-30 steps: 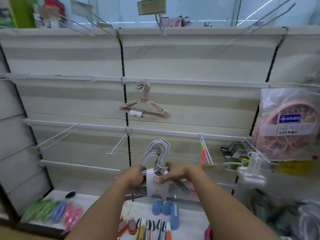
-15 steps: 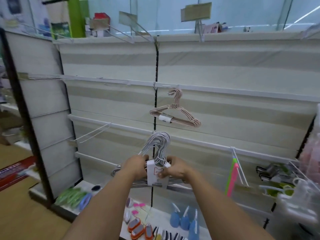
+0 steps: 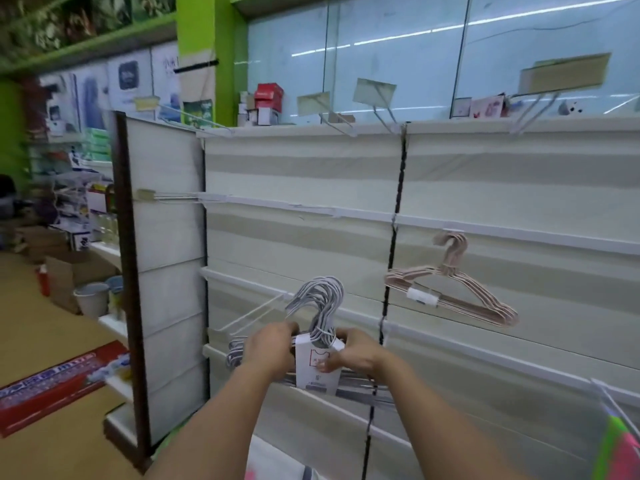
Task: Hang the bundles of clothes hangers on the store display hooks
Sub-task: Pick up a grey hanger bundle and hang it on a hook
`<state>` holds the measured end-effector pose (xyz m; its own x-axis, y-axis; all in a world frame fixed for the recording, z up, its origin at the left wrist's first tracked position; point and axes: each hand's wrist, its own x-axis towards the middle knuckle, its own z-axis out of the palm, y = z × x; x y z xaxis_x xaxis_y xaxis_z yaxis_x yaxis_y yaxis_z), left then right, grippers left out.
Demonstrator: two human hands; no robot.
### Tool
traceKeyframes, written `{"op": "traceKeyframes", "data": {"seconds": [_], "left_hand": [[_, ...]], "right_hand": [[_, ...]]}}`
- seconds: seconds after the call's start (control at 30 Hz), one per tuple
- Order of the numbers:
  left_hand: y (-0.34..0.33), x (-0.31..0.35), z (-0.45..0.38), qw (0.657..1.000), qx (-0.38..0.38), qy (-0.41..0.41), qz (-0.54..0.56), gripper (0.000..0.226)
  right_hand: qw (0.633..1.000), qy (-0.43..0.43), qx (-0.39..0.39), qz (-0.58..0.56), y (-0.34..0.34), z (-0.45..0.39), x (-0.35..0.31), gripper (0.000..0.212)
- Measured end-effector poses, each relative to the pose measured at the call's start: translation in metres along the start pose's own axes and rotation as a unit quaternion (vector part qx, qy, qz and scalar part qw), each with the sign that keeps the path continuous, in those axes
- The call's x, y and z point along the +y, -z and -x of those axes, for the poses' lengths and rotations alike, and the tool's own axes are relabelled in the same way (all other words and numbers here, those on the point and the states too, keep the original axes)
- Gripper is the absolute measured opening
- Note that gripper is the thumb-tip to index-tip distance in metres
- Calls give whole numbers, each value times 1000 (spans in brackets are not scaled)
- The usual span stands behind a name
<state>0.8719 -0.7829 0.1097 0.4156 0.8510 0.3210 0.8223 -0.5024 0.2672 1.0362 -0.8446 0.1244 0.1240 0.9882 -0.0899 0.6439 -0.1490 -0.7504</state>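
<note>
Gripping the white hanger bundle [image 3: 320,313] between them, left hand [image 3: 272,348] and right hand [image 3: 349,353] curl fingers [image 3: 325,367] round it.

My left hand [image 3: 273,348] and right hand [image 3: 349,355] grip a white hanger bundle [image 3: 320,306] by its paper label [image 3: 317,370], its hooks beside an empty display hook [image 3: 249,315]. A pink hanger bundle [image 3: 450,292] hangs to the right.

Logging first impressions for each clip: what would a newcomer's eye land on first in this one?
Both hands, left hand and right hand, grip a grey hanger bundle low at centre, just in front of an empty white display hook. To the right, a pink hanger bundle already hangs on the striped shelf wall.
</note>
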Motion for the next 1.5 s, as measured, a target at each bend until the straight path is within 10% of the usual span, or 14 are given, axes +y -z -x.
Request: {"op": "traceKeyframes", "data": {"seconds": [0.23, 0.43, 0.87, 1.03, 1.23, 1.33, 1.5], "left_hand": [[-2, -76, -39, 1000, 6, 16, -18, 29], [-8, -96, -79, 1000, 18, 8, 15, 23], [-10, -82, -212, 993, 54, -97, 29, 22], [-16, -76, -245, 988, 98, -113, 43, 26], [-25, -79, -273, 985, 77, -124, 92, 28], [-27, -83, -283, 983, 76, -136, 94, 29], [-31, -89, -288, 976, 86, -167, 107, 25]], "right_hand": [[970, -18, -133, 203, -26, -63, -42, 67], [972, 18, 84, 220, -44, -107, -39, 42], [946, 4, 238, 222, 13, -202, -36, 40], [972, -33, 144, 182, 41, -228, -34, 46], [978, -80, -86, -173, 65, -211, -43, 37], [946, -69, -64, -311, 62, -213, -35, 60], [961, -126, 46, -242, 43, -227, -44, 24]]}}
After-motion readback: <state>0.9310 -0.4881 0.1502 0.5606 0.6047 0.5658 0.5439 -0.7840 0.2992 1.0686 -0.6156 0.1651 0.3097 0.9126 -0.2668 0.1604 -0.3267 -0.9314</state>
